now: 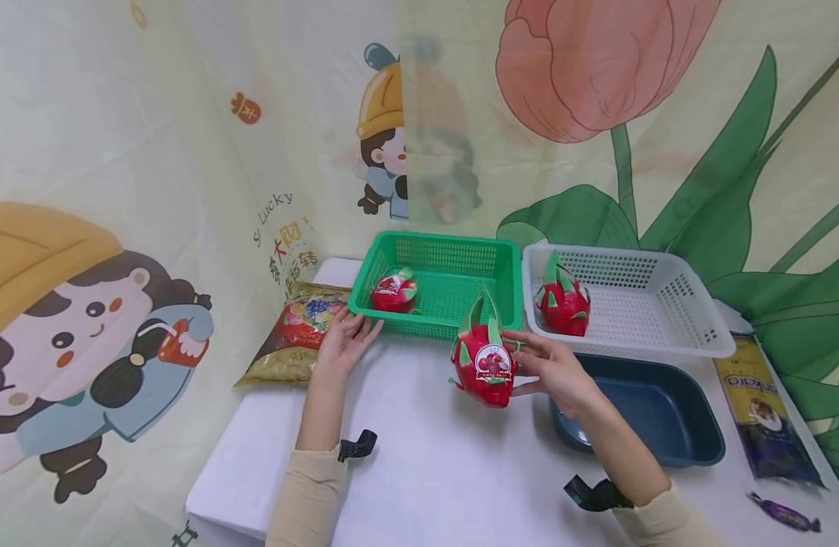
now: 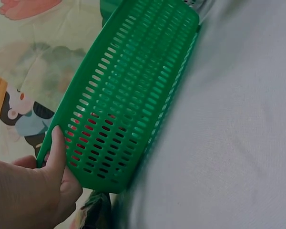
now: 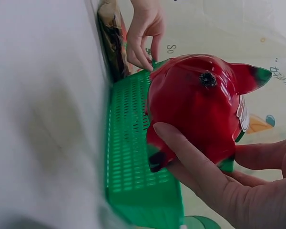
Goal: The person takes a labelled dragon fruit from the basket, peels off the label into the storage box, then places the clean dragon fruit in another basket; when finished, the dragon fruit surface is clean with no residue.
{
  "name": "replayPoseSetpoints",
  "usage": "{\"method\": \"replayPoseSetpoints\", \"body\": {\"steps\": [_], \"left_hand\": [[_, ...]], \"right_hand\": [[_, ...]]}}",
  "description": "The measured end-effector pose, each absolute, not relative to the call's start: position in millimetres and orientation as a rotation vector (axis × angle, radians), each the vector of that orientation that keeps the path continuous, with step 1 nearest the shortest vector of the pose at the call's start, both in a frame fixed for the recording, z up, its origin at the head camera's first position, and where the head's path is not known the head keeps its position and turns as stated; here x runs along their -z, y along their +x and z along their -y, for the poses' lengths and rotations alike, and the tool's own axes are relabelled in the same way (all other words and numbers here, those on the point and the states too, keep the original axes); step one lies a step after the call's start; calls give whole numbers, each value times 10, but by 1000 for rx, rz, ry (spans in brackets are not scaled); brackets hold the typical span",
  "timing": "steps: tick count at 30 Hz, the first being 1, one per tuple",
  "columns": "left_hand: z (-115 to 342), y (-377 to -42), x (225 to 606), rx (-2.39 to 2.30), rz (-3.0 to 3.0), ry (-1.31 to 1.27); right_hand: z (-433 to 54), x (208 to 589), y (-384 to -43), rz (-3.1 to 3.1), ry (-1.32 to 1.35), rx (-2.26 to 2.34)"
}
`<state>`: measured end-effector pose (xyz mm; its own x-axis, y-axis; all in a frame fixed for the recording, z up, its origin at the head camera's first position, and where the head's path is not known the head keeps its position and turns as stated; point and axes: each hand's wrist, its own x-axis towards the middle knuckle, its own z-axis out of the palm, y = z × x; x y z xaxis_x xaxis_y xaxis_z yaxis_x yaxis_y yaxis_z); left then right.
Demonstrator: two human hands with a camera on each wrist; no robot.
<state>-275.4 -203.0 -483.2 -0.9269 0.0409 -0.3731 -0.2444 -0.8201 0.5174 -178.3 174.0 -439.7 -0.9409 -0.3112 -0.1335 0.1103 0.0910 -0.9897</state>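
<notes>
My right hand (image 1: pixel 554 372) holds a red dragon fruit (image 1: pixel 484 366) with green leaf tips and a round label, up in front of the green basket (image 1: pixel 453 328). In the right wrist view its stem scar faces the camera, with fingers and thumb around the fruit (image 3: pixel 195 109). My left hand (image 1: pixel 347 342) pinches the green basket's front left corner; the left wrist view shows the thumb against the basket wall (image 2: pixel 119 95). A second dragon fruit (image 1: pixel 394 292) lies at the left inside that basket. A third one (image 1: pixel 564 304) sits in the white basket (image 1: pixel 716 334) on the right.
A dark blue basin (image 1: pixel 645 410) stands before the white basket. To its right lie a yellow and dark packet (image 1: pixel 768 414) and a purple wrapped candy (image 1: pixel 786 513). A candy bag (image 1: pixel 289 338) rests left of the green basket. A printed curtain (image 1: pixel 453 114) hangs behind.
</notes>
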Motion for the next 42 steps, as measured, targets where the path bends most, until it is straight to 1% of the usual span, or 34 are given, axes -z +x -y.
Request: {"method": "replayPoseSetpoints", "body": {"steps": [10, 19, 31, 42], "left_hand": [[1971, -2712, 4876, -2843, -942, -490], [1938, -2695, 4878, -2863, -913, -459], [1949, -2698, 4914, -2843, -969, -442], [1931, -2700, 4920, -2856, -946, -494]], "right_hand": [[-1808, 4720, -1434, -1989, -159, 1936], [-1851, 4873, -1306, -1935, -131, 1902], [-1795, 4993, -1385, -1912, -34, 1946], [-1629, 5011, -1484, -2012, 49, 1910]]}}
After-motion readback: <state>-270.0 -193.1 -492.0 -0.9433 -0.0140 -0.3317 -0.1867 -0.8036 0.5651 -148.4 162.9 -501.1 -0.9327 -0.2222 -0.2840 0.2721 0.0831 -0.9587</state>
